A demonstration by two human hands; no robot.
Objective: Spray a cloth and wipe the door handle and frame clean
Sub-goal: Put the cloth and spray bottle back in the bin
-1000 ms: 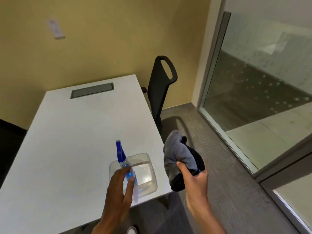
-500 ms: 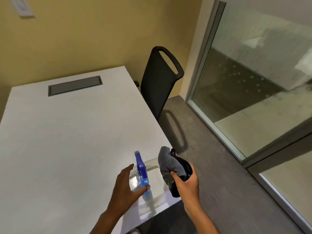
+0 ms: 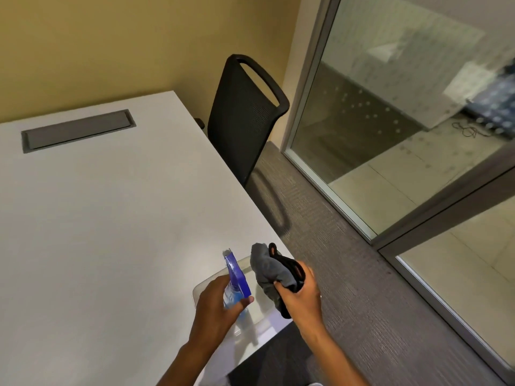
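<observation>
1. The left hand [image 3: 216, 300] is wrapping its fingers [image 3: 246, 300] around the neck of the spray bottle [image 3: 235, 282], closed on it just under the blue trigger head; the bottle's base is sitting in or just above the clear tray [image 3: 259, 327] at the counter [image 3: 111, 218] corner — I cannot tell which.
2. The right hand [image 3: 302, 295] is pinching the cloth [image 3: 269, 270] shut between thumb and fingers, grey folds bunched upward, just beside the bottle's nozzle.
3. To spray well, the nozzle should probably be turning toward the grey face of the cloth, not toward the counter or the chair [image 3: 242, 118].
4. Keeping the cloth just beside the nozzle without touching it is likely giving the mist room to spread.
5. The forefinger needs to be sliding onto the trigger — from here it is not clear that it is there yet.
6. A light dampening seems enough; a dripping cloth would be streaking the glass door [image 3: 418, 135] at the right.
7. No door handle is showing in this view, so the wiping part is not yet begun.
</observation>
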